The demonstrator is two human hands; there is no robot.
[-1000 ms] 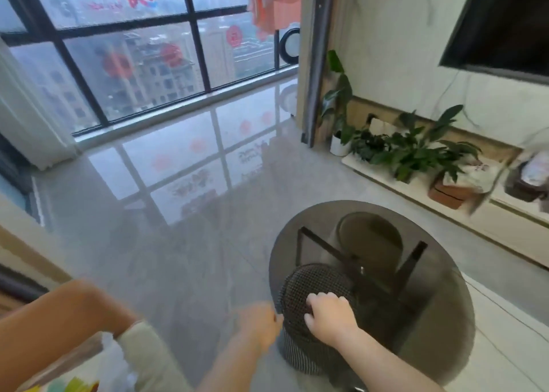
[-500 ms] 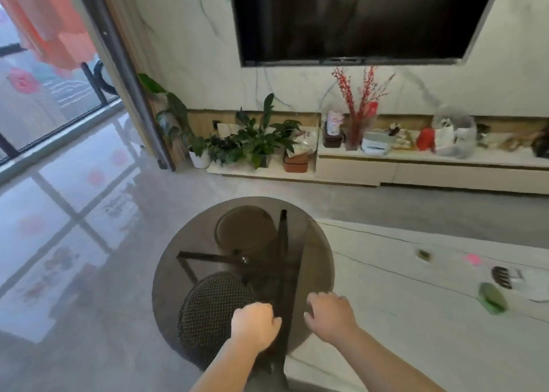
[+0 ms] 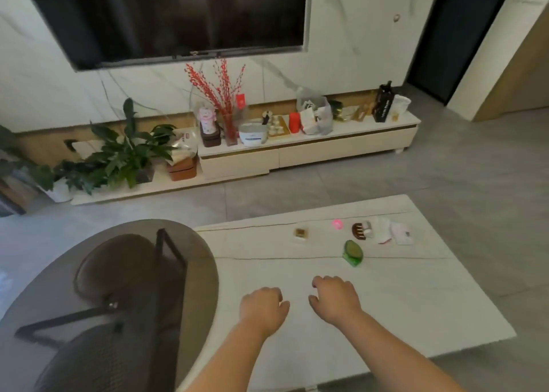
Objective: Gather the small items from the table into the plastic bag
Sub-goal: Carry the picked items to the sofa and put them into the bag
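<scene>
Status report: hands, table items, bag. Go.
Left hand and right hand loosely curled, holding nothing, over the white table. Green item, brown clip, pink item, small packet uncollected. Bag not identifiable; path clear.

Left hand and right hand loosely curled, empty.

Green clip, brown claw, pink piece (blurred) lie on white table.
</scene>
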